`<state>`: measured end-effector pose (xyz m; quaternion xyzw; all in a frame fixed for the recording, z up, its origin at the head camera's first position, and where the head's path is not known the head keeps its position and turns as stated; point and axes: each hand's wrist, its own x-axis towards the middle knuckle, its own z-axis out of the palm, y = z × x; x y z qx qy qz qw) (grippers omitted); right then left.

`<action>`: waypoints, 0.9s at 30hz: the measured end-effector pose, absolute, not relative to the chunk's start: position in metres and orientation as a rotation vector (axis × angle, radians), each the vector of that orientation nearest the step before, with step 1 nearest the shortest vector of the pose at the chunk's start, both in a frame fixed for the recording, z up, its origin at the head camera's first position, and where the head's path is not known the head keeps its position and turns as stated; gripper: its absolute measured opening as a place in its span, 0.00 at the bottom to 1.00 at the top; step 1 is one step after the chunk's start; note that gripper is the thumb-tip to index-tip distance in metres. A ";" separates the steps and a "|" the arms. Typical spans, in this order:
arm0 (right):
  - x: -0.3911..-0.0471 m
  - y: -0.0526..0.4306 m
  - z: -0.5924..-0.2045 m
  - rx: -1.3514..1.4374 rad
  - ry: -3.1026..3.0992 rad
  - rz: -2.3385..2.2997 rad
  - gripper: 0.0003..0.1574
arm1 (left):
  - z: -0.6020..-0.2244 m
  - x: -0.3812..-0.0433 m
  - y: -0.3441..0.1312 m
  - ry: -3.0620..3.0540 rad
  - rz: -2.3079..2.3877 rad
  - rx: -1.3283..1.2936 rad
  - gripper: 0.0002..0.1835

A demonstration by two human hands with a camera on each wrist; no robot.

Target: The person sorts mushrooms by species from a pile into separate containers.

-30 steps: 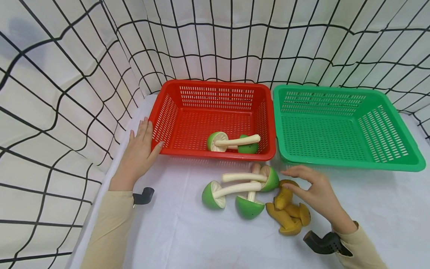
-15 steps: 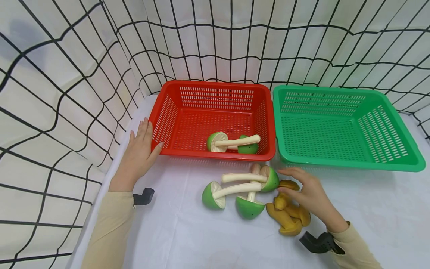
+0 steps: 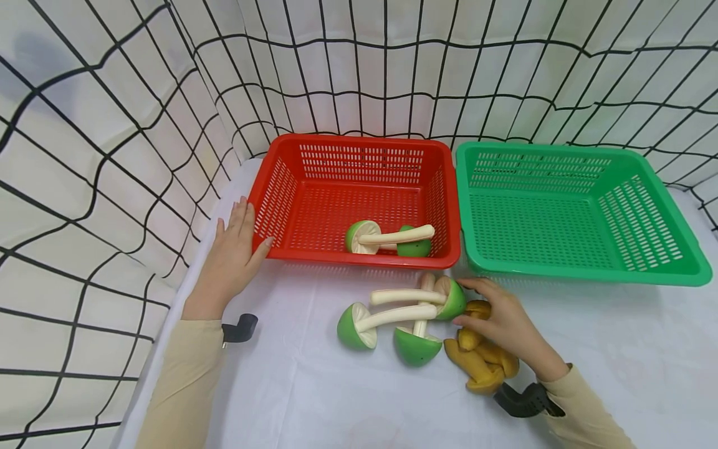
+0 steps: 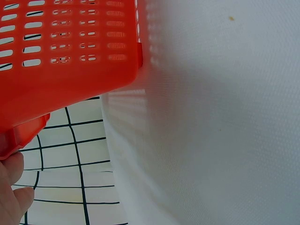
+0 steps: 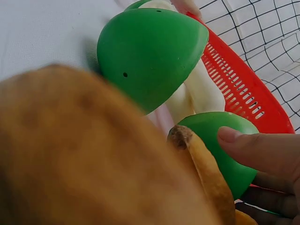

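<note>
My left hand [image 3: 227,262] rests with straight fingers along the front left corner of the red basket [image 3: 359,259], thumb over its rim. In the left wrist view, fingertips [image 4: 13,168] show at the basket's edge. My right hand [image 3: 507,321] reaches over the brown mushrooms [image 3: 477,368] to a green-capped mushroom [image 3: 455,302]. Its thumb and forefinger stand apart on either side of the cap, right at its edge. The right wrist view has the thumb overlapping the green cap [image 5: 220,140], other fingers partly hidden behind. Two more green-capped mushrooms [image 3: 415,346] [image 3: 353,327] lie alongside, stems crossing.
Inside the red basket lie two green-capped mushrooms [image 3: 364,237]. A green basket [image 3: 589,274] stands against its right side. Black netting [image 3: 387,68] over white cloth rises behind and at the left. White cloth [image 3: 336,405] covers the table.
My right hand has moved left and closer to the green-capped mushroom, its fingertips now at the cap. The left hand, baskets and mushrooms have stayed in place.
</note>
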<state>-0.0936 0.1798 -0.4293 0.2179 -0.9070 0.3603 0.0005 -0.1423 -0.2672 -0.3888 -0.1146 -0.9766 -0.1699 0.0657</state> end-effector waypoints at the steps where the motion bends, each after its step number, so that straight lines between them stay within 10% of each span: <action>1: -0.094 0.179 -0.430 0.682 -2.855 1.136 0.39 | -0.389 -0.142 -0.267 -2.945 -0.514 -0.346 0.38; 27: -0.101 0.172 -0.433 0.712 -2.848 1.056 0.45 | -0.389 -0.143 -0.268 -2.943 -0.522 -0.350 0.38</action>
